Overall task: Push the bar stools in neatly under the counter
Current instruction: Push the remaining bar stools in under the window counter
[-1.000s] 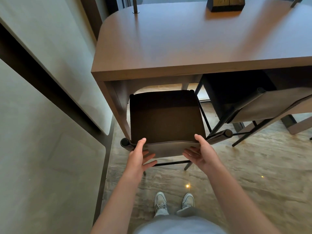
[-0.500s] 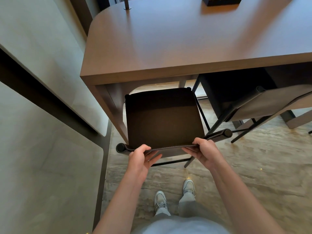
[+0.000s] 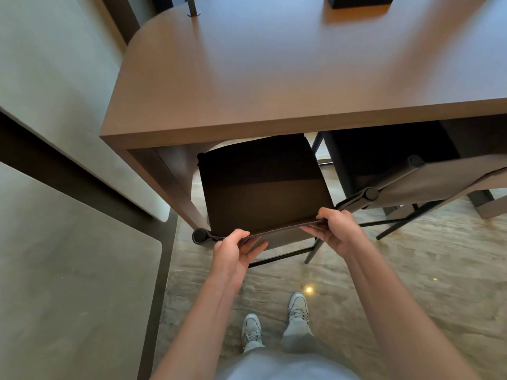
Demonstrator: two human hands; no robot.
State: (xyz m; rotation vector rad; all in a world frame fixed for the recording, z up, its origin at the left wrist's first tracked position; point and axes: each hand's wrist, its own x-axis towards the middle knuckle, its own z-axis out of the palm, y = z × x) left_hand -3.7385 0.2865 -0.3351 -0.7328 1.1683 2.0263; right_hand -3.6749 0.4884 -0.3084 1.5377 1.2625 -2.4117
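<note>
A bar stool with a dark brown seat and a low grey backrest stands in front of me. Its front part lies under the brown wooden counter. My left hand grips the backrest's top edge near its left end, thumb over the top. My right hand grips the same edge near its right end. A second stool of the same kind stands to the right, its seat in shadow under the counter, its backrest angled toward me.
A grey wall panel runs close along the left, next to the counter's side leg. A dark box and a thin post stand on the far counter top. My feet are on the marbled floor behind the stool.
Both hands have closed round the backrest's top edge, after only touching it. The stool has slid further under the counter, and I have stepped closer.
</note>
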